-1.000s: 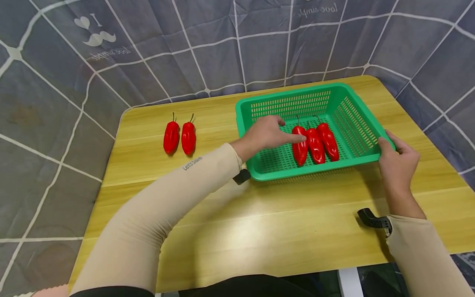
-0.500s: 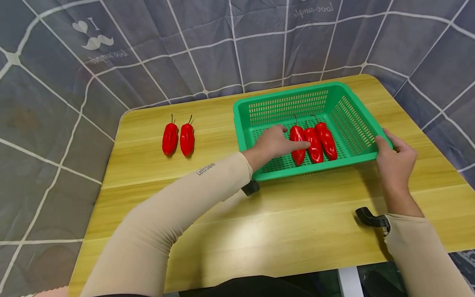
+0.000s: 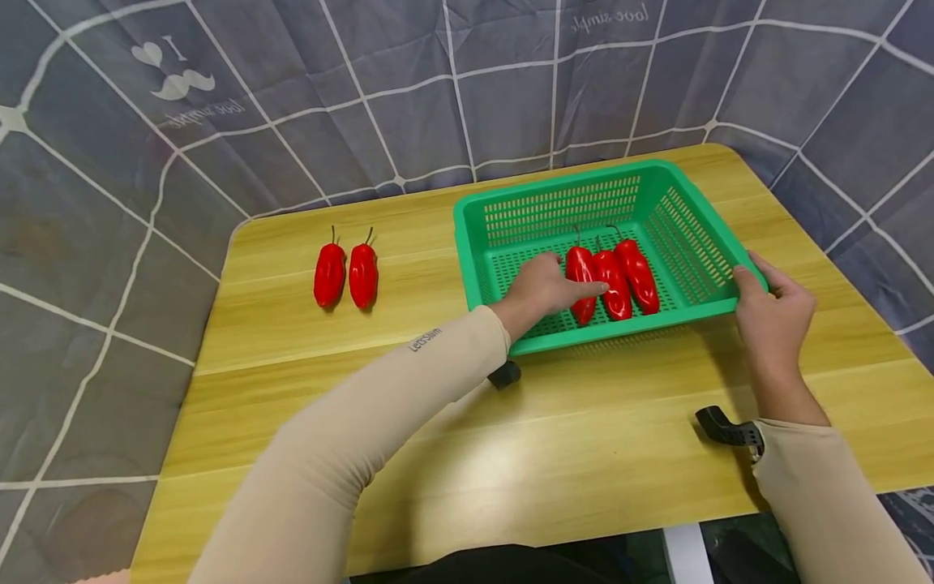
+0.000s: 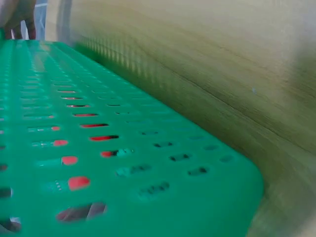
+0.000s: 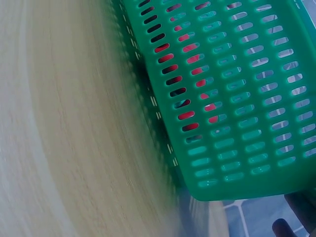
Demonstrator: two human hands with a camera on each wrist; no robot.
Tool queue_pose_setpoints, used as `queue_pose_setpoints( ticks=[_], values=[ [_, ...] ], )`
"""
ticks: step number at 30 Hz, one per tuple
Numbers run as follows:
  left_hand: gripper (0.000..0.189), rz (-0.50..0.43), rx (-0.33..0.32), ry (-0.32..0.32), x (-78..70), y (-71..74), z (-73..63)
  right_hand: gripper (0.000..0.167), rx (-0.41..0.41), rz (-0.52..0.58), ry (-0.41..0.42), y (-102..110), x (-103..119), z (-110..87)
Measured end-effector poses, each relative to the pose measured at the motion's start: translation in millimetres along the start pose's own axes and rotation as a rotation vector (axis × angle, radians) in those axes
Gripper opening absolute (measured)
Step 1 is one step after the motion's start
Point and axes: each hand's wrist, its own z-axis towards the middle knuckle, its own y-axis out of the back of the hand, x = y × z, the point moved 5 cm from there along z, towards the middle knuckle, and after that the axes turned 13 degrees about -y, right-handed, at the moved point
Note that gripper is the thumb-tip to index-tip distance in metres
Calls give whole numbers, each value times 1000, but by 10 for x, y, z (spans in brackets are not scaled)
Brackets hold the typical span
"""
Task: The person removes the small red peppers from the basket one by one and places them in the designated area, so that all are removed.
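A green plastic basket (image 3: 485,268) holds three glossy red peppers side by side: a left one (image 3: 581,264), a middle one (image 3: 614,296) and a right one (image 3: 637,274). My left hand (image 3: 541,285) reaches over the basket's left front, beside the left pepper. Its thumb stretches straight across that pepper to the middle one, while most of the other fingers are hidden behind the hand. At the right front corner my right hand (image 3: 777,312) grips the rim, thumb on top. Both wrist views show the slotted basket wall (image 4: 163,163) from outside, with red showing through.
Two more red peppers, one (image 3: 330,274) left of the other (image 3: 363,274), lie on the wooden table (image 3: 292,405) left of the basket, stems pointing away. A grey curtain (image 3: 409,89) with white lines hangs behind the table and along both sides.
My left hand has moved slightly right and lower into the basket, its fingers closer to the left pepper. The right hand keeps its grip on the rim, and the peppers stay in their places.
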Motion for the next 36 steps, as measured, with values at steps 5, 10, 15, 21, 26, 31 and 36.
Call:
queue_pose_setpoints(
  ticks=[5,10,15,21,26,31,36],
  values=[
    [56,0,-6,20,10,-28,36,36,-2,6,-9,-1,-6,-8],
    [44,22,9,20,-4,-111,67,36,0,41,-28,21,-17,-18],
    [41,91,12,6,-34,-183,93,35,-10,61,-27,25,-26,-18],
    [38,186,21,18,-25,-210,168,35,2,82,-34,12,-28,-12],
    [33,206,15,27,-4,-198,197,34,-3,75,-28,11,-13,-24],
    [36,193,22,27,11,-193,205,34,-19,57,-33,17,-10,-26],
    [47,186,27,0,24,-174,191,34,-27,-3,-30,19,-12,-35]
  ],
)
